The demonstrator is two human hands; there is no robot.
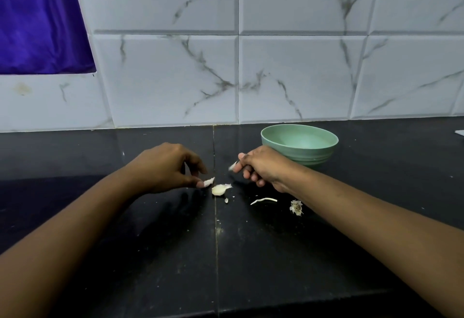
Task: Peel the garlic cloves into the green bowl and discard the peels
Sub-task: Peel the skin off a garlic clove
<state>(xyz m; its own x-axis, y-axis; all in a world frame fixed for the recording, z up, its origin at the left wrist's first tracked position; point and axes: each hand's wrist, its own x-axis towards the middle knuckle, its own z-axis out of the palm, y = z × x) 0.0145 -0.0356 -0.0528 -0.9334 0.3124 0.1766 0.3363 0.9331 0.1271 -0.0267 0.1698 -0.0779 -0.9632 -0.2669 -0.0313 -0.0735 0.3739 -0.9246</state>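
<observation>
the garlic clove (221,189) lies on the dark tabletop (175,255) between the hands, seemingly with some skin on it, and the green bowl (301,154) just behind the right hand (263,168) looks empty. the right hand's fingers are curled and pinch a white sliver (233,166). the left hand (170,167) is loosely curled, thumb touching a white scrap (209,182); whether it grips it i cannot tell. the likely slip is muddling skin with flesh, so peel lands in the bowl. the loose peel strip (263,200) and root stub (296,207) could scatter under a sweeping forearm.
</observation>
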